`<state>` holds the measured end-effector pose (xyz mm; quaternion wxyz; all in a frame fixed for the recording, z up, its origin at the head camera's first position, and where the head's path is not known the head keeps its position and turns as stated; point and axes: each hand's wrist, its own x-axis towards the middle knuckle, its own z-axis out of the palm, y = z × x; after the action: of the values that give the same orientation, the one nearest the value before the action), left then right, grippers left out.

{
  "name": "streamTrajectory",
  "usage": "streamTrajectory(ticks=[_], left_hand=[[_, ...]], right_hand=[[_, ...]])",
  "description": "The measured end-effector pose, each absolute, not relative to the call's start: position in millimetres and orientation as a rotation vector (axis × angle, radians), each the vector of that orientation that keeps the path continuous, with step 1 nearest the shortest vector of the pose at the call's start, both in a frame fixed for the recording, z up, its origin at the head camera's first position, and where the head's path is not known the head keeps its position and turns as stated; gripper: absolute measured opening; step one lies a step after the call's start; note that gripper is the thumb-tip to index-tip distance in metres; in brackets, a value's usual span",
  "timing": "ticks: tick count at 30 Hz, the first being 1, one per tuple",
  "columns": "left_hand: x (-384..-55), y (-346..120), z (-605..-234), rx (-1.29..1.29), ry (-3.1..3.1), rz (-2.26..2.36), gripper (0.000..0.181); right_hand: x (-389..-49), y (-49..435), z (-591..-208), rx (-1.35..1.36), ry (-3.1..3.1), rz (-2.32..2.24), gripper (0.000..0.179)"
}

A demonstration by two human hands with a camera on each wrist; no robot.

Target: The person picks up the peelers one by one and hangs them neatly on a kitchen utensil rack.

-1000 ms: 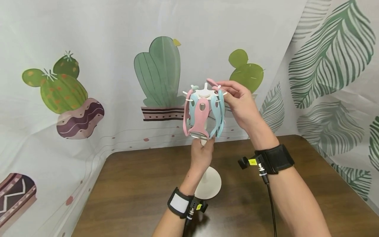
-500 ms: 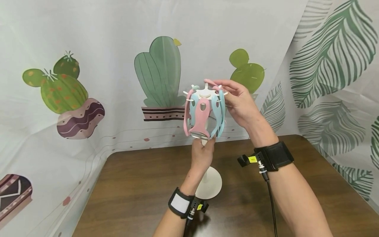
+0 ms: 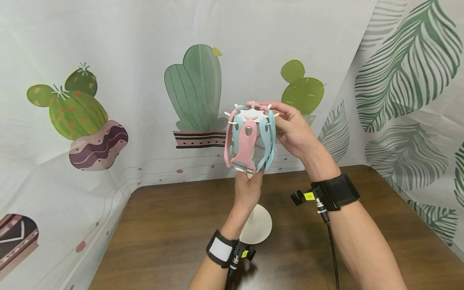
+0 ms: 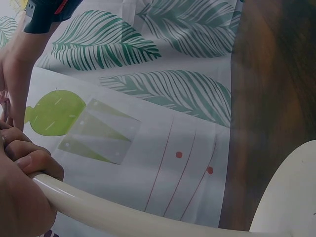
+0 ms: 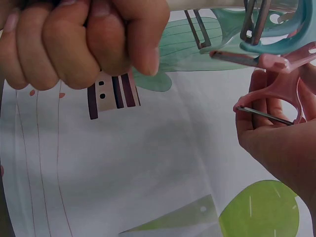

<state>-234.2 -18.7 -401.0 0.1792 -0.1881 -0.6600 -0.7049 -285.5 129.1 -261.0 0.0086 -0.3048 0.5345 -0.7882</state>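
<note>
Several pink, blue and green Y-shaped peelers hang by their handle holes from the hooks of a white rotating rack [image 3: 251, 115]. My left hand [image 3: 248, 187] grips the rack's cream pole [image 4: 108, 206] just below the peelers, fingers wrapped round it in the left wrist view. On the rack's far right side, my right hand [image 3: 295, 131] holds a pink peeler [image 5: 279, 91] by its handle. That peeler's handle end is at a back hook; whether the hook is through its hole is hidden. The metal blade shows in the right wrist view.
A round cream base [image 3: 260, 227] stands on the dark wooden table [image 3: 174, 241] under the rack. A cloth [image 3: 145, 32] printed with cacti and leaves hangs behind and beside the table. A cable [image 3: 331, 249] trails from the right wrist strap.
The pink peeler in my right hand has shifted left and then dropped, its handle end now level with the rack's top. My left hand stays on the pole.
</note>
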Motion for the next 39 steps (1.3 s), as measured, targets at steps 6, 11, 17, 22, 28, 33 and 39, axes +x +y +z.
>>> streamTrajectory(ticks=[6,11,17,22,28,33,39], left_hand=[[-234,-17,-401,-0.532,-1.835,-2.007,0.027],[-234,-17,-401,-0.534,-1.836,-2.004,0.023],[-233,-17,-402,-0.507,-1.867,-2.009,0.026],[-233,-18,-402,-0.507,-1.879,-2.007,0.030],[-233,-19,-401,-0.509,-1.896,-1.992,0.034],[-233,-19,-401,-0.511,-1.898,-1.978,0.035],[-234,-19,-401,-0.511,-1.904,-1.983,0.037]], right_hand=[[-287,132,-267,-1.018,1.637,-2.402,0.019],[-287,134,-271,-1.047,1.634,-2.364,0.024],[-287,135,-277,-1.098,1.653,-2.338,0.025],[-288,137,-283,-1.063,1.688,-2.347,0.026],[-285,139,-291,-1.037,1.751,-2.421,0.015],[-278,145,-299,-0.969,1.945,-2.426,0.023],[-263,155,-318,-0.870,2.439,-2.241,0.026]])
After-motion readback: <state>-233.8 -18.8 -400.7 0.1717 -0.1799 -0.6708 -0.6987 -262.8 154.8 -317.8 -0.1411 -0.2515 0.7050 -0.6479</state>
